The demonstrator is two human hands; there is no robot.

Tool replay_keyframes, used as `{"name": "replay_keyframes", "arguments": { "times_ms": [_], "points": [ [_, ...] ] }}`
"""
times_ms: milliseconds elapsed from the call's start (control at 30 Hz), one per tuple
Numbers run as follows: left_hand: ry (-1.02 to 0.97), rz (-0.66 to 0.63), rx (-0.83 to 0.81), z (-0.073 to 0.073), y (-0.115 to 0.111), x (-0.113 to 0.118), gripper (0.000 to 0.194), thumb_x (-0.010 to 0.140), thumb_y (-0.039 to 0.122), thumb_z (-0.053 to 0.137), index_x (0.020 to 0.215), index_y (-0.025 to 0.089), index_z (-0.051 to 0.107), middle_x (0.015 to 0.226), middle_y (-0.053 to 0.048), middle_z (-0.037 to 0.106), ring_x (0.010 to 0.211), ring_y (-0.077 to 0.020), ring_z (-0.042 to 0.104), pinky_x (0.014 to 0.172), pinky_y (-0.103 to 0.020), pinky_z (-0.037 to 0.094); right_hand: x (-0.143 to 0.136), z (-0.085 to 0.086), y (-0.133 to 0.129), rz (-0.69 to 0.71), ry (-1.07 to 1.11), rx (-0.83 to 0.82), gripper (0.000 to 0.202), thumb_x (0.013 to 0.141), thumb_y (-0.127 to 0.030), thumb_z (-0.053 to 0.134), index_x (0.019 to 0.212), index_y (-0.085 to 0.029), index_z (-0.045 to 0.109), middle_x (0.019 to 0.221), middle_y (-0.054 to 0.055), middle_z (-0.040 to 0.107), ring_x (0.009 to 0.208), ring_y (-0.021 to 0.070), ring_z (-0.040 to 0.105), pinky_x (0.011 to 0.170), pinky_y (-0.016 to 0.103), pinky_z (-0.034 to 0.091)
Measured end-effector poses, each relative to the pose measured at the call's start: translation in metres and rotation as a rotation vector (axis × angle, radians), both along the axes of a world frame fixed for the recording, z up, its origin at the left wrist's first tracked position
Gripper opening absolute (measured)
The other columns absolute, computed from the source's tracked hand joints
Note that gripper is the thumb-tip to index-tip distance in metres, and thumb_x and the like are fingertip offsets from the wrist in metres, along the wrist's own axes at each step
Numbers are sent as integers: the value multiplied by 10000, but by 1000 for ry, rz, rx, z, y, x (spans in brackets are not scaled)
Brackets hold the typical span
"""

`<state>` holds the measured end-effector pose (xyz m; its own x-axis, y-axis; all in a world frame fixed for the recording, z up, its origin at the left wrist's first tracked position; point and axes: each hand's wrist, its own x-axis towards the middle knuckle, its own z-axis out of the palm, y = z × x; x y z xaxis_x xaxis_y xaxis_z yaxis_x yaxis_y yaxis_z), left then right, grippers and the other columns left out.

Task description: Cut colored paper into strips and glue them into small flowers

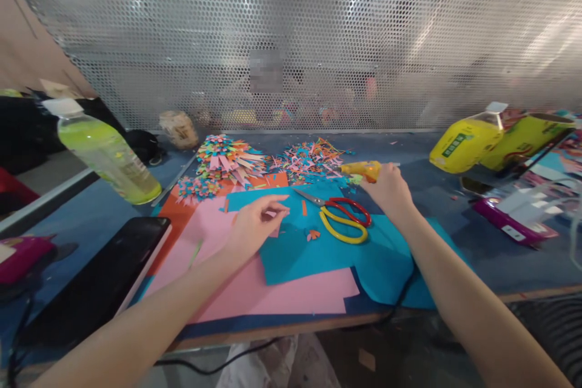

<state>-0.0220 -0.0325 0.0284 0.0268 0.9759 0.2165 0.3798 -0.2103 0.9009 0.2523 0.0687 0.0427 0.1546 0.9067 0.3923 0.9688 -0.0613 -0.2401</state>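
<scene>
My right hand (390, 193) is closed around a yellow hot glue gun (365, 170), whose nozzle points left toward a heap of small paper scraps (313, 157). Over the blue paper (291, 260), my left hand (257, 221) has thumb and fingertips pinched together; whatever is between them is too small to make out. A bit of pink paper (274, 231) shows just under those fingers. Between the hands lie scissors (343, 230) with one red and one yellow handle loop. Near their blades are an orange strip (304, 208) and a small orange-and-pink paper piece (313, 234).
Fringed multicoloured paper clusters (230, 160) stand behind my left hand. Pink sheets (300, 297) lie under the blue. To the left are a green drink bottle (109, 154) and a black phone-like slab (100, 273); to the right, a yellow bottle (466, 142) and a purple stapler-like object (509, 221).
</scene>
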Motion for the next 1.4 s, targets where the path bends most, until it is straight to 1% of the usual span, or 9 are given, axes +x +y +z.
{"name": "replay_keyframes", "arguments": {
  "times_ms": [100, 200, 300, 467, 733, 933, 1067, 1200, 1400],
  "points": [
    [-172, -18, -114, 1, 2, -3, 386, 681, 365, 622, 1006, 159, 597, 849, -73, 694, 700, -169, 634, 539, -242, 485, -2, 7, -5, 145, 122, 254, 333, 699, -386, 542, 908, -142, 452, 930, 130, 510, 791, 241, 546, 624, 343, 453],
    [-337, -7, -217, 2, 2, -3, 448, 651, 354, 652, 1052, 165, 582, 850, -72, 701, 657, -156, 630, 510, -236, 485, -11, 9, -14, 392, 132, 435, 285, 687, -328, 580, 881, -180, 433, 897, 89, 495, 835, 222, 523, 683, 345, 465],
    [-418, 53, -255, 6, 1, 0, 452, 618, 334, 682, 1027, 159, 605, 829, -70, 702, 646, -146, 623, 510, -228, 485, -25, 8, -27, 602, 63, 527, 306, 706, -292, 591, 940, -197, 418, 950, 96, 490, 914, 231, 510, 737, 360, 475],
    [-415, 152, -266, 14, -2, 4, 410, 601, 334, 696, 965, 151, 649, 775, -65, 700, 582, -121, 594, 489, -213, 462, -41, 7, -43, 812, -47, 602, 324, 749, -251, 581, 1014, -209, 398, 1006, 99, 478, 985, 228, 491, 806, 377, 473],
    [-485, 173, -275, 18, -4, 5, 329, 609, 297, 696, 907, 158, 682, 835, -74, 709, 744, -168, 632, 593, -230, 472, -43, 7, -44, 833, -116, 614, 271, 776, -215, 559, 1008, -199, 420, 973, 100, 471, 957, 218, 493, 790, 367, 483],
    [-479, 193, -275, 17, -2, 6, 325, 600, 291, 703, 897, 160, 683, 769, -56, 710, 687, -155, 631, 583, -231, 471, -44, 7, -45, 841, -125, 632, 278, 771, -211, 571, 1010, -202, 428, 968, 94, 476, 956, 214, 498, 790, 348, 486],
    [-487, 200, -275, 15, -1, 5, 339, 591, 296, 708, 897, 154, 680, 786, -63, 709, 683, -157, 629, 570, -232, 468, -44, 7, -46, 844, -116, 619, 257, 778, -217, 563, 1004, -220, 442, 975, 85, 480, 958, 212, 499, 798, 352, 484],
    [-494, 186, -273, 10, 0, 3, 323, 599, 291, 702, 893, 158, 681, 770, -56, 704, 650, -142, 619, 533, -216, 447, -44, 7, -46, 837, -136, 619, 248, 776, -216, 567, 991, -206, 444, 971, 94, 480, 948, 214, 501, 791, 354, 489],
    [-493, 162, -253, 4, 3, -1, 303, 608, 290, 696, 883, 166, 683, 758, -43, 703, 639, -132, 612, 541, -214, 438, -44, 6, -46, 834, -141, 625, 252, 779, -212, 564, 993, -208, 431, 981, 96, 474, 956, 209, 499, 788, 347, 494]
  ]
}}
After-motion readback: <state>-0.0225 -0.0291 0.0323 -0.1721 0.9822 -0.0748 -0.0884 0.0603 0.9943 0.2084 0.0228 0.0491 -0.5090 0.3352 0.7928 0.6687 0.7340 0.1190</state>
